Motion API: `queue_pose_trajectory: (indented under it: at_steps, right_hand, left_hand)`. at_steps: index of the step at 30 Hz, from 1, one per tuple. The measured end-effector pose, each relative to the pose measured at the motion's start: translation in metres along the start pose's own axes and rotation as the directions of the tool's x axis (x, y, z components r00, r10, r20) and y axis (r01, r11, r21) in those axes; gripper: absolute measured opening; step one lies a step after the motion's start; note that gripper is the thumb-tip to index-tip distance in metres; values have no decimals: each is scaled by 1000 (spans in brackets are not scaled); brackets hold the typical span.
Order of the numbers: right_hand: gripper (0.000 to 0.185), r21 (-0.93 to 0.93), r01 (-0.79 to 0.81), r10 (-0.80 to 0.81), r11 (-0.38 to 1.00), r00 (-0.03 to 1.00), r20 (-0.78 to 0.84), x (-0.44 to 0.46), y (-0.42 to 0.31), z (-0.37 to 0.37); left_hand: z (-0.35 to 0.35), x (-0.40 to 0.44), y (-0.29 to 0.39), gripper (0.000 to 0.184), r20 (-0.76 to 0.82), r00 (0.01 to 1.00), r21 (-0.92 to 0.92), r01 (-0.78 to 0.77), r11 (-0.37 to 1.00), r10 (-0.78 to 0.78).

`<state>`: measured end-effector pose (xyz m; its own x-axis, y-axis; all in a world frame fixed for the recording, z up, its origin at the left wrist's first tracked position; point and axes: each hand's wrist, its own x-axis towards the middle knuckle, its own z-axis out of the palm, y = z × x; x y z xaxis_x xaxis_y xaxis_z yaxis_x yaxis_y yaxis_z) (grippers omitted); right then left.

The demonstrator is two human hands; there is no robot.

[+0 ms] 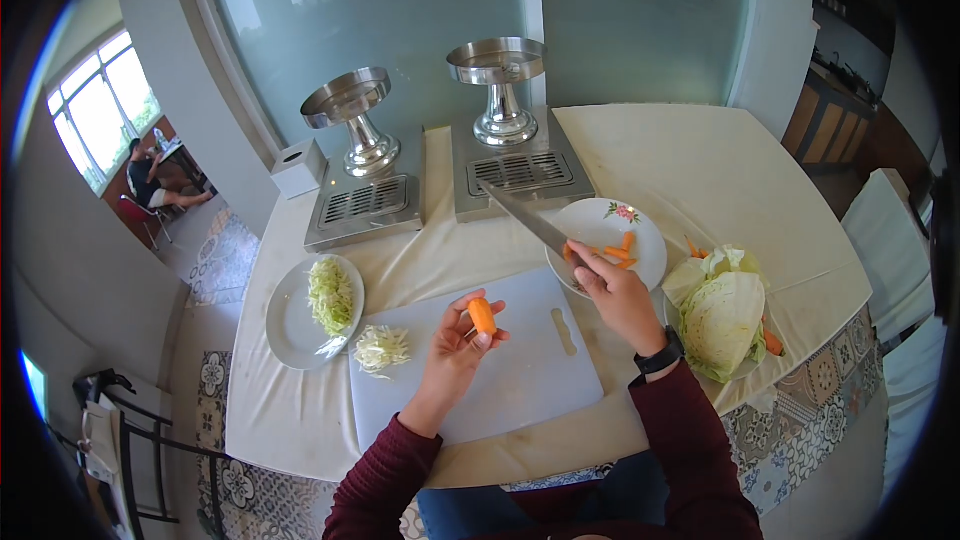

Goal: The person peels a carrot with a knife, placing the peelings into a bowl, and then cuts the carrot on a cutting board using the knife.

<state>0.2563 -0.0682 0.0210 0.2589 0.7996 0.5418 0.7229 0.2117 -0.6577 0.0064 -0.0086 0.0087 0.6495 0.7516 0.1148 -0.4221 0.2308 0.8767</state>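
A short piece of peeled carrot (pixel 482 316) is pinched in the fingers of my left hand (pixel 455 342), above the white cutting board (pixel 520 395). My right hand (pixel 617 292) grips a knife (pixel 540 229) by its handle, the blade pointing up and to the left. Under the knife hand lies a floral plate (pixel 645 225) with several orange carrot pieces (pixel 620 255) on it. Shredded cabbage (pixel 381 349) sits in a small heap at the board's left edge. More shredded cabbage (pixel 331 296) rests on a white plate (pixel 285 325) farther left.
At the right, a cut cabbage (pixel 722 315) sits in a dish beside a carrot (pixel 772 342). Two metal stands (pixel 370 153) (pixel 505 125) and a white tissue box (pixel 299 168) occupy the table's back. A person (pixel 148 175) sits far left near a window.
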Motion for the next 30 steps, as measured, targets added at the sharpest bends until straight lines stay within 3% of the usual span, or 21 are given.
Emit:
queue_pose_trajectory:
  at_steps: [1,7,10,13,16,19,22,25,28,30]
  right_hand:
    - [36,-26,-164,165,986,985,60,2,-4,-12]
    - [32,-194,-235,240,952,971,-2,3,12,-22]
    - [32,-225,-280,304,933,949,82,4,11,-26]
    - [34,-206,-211,230,956,970,76,1,24,-21]
    - [36,-185,-273,304,944,938,168,2,22,-24]
    - [36,-156,-360,392,920,862,320,6,26,-31]
    - [47,-15,-348,332,937,881,337,5,25,-32]
    - [64,-69,-257,266,964,940,215,3,11,-29]
    - [78,106,-435,373,894,855,362,4,2,-25]
    - [80,255,-430,319,866,868,381,1,-15,-16]
  left_hand:
    - [-3,1,-1,55,-24,999,-26,31,999,-32]
    - [-3,5,-1,45,-156,985,-57,69,996,-77]
    - [-4,5,3,39,-150,981,-228,87,970,-123]
    - [-6,7,2,37,-168,982,-177,52,983,-83]
    - [-7,7,0,36,-161,984,-179,44,983,-74]
    - [-7,7,0,37,-168,983,-172,49,984,-78]
    - [-8,7,-2,36,-167,983,-179,41,983,-72]
    - [-7,6,0,34,-149,987,-194,27,981,-56]
    - [-4,4,3,32,-118,993,-209,-19,978,-6]
    - [-3,3,1,31,-98,995,-209,-28,978,7]
